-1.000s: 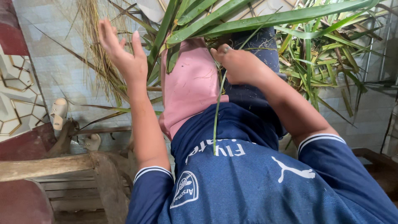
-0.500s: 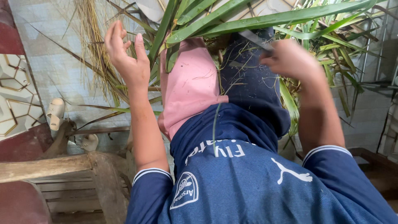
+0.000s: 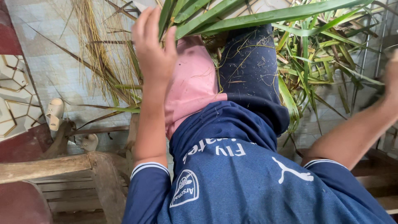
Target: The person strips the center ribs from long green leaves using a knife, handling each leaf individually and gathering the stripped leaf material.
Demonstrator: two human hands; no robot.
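Note:
My left hand (image 3: 154, 49) is raised over my lap with its fingers apart, holding nothing. Its fingertips reach the base of the long green leaves (image 3: 257, 18) that lie across my knees. A pink cloth (image 3: 192, 83) covers my left thigh, and the dark blue trouser leg (image 3: 248, 70) beside it is strewn with thin plant fibres. My right hand (image 3: 391, 76) is swung out to the far right edge of the view. It is blurred and partly cut off, so what it holds cannot be made out.
A bundle of dry yellow straw (image 3: 97, 49) lies on the tiled floor to the left. A heap of green leaf strips (image 3: 323, 70) lies to the right. A worn wooden bench (image 3: 45, 168) stands at the lower left, with pale sandals (image 3: 54, 113) beside it.
My left hand has moved right, over the pink cloth toward the leaves. My right hand, which held a thin blade-like thing half a second ago, has swung away from my lap to the far right.

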